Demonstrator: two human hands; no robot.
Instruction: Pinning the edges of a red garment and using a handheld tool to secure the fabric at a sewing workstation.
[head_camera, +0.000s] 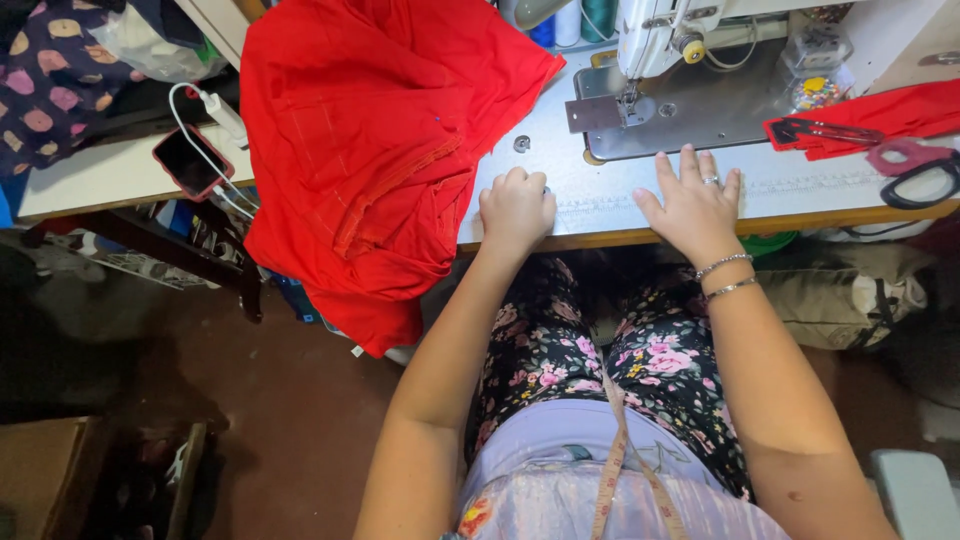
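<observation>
I note the left hand (516, 208) curled in a narrow grip, holding nothing I can make out, just beside the red cloth (380, 150) hanging over the bench (600, 200) edge. The right hand (692, 200) lies flat, open. Risk: the overhanging cloth's weight could drag it floorward.

Home sewing corner or small tailoring workshop. Industrial sewing machine (665, 60) sat on a worn pale table (600, 205), thread cones (583, 20) behind it, red fabric (370, 140) draped over the edge, scissors (915, 170) at right, a charging phone (192, 160), clutter on bare floor.
</observation>
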